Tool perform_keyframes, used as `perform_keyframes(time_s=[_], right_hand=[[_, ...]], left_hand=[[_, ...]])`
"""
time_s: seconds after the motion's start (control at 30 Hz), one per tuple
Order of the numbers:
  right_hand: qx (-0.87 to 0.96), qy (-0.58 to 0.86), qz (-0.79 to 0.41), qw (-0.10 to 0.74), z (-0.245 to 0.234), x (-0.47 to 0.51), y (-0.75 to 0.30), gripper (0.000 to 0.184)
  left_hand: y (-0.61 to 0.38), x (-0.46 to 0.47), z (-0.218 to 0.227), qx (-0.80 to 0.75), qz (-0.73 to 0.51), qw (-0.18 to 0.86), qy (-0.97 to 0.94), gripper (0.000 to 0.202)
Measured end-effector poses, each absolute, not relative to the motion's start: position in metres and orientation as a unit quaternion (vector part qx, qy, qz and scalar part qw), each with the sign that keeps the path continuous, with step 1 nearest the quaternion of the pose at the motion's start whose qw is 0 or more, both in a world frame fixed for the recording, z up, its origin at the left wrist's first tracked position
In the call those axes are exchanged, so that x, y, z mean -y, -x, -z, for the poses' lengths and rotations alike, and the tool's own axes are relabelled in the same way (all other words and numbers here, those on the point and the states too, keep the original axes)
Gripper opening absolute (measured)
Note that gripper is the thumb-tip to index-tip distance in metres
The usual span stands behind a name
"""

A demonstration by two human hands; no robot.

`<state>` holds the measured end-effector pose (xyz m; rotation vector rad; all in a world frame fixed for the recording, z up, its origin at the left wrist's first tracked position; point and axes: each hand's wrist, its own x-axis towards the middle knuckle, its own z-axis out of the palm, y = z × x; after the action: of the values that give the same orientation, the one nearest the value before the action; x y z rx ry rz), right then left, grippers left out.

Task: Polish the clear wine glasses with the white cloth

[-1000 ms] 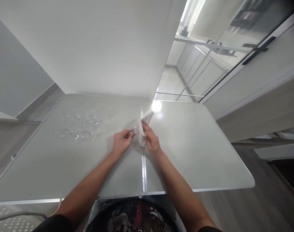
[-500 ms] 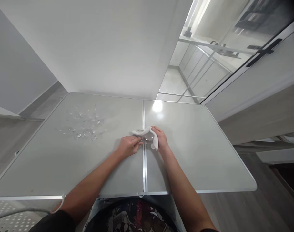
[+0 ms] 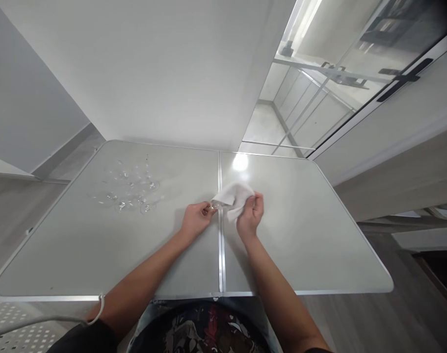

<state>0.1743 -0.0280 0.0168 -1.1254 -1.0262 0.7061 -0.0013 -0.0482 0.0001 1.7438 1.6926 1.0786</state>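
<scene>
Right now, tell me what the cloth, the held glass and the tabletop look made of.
Cloth: soft white fabric or paper, creased and limp. Glass: probably clear glass; see-through, bright glints. Table: smooth glossy grey panels, lamp reflected; metal-looking centre strip.

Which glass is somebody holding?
The glass over the table's middle seam: the left hand pinches it, and the white cloth in the right hand covers it. The other glasses stand grouped at the table's left, untouched.

We note left hand (image 3: 196, 223), right hand (image 3: 249, 218) bare; forearms bare past elbow. At left upper arm we see black short sleeve (image 3: 79, 340). Torso: dark printed garment (image 3: 201, 333), red and white pattern, pale blue edge. Thin white cord (image 3: 98, 311) loops beside left elbow.
</scene>
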Motion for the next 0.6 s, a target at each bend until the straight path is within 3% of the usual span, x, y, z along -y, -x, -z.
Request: perform_keyframes(time_s=[0.07,0.13,0.23,0.33,0.47,0.6], right_hand=[[0.444,0.522,-0.251,0.684,-0.017,0.020,-0.190,0.032],[0.532,0.503,-0.224,0.644,-0.018,0.013,-0.199,0.028],[0.754,0.370,-0.250,0.482,-0.020,0.007,-0.197,0.022],[0.858,0.279,-0.234,0.362,-0.023,0.007,-0.185,0.022],[0.835,0.342,-0.277,0.331,-0.022,0.009,-0.182,0.023],[0.686,0.423,-0.471,0.359,-0.015,0.002,-0.188,0.034]], left_hand=[[0.003,0.046,0.002,-0.618,-0.419,0.245,-0.619,0.022],[0.006,0.045,0.004,-0.607,-0.423,0.227,-0.633,0.021],[0.011,0.045,0.006,-0.583,-0.384,0.143,-0.701,0.015],[0.015,0.047,0.008,-0.543,-0.316,0.041,-0.777,0.015],[0.020,0.047,0.003,-0.452,-0.253,-0.034,-0.855,0.018],[0.023,0.047,0.001,-0.402,-0.248,-0.035,-0.881,0.017]])
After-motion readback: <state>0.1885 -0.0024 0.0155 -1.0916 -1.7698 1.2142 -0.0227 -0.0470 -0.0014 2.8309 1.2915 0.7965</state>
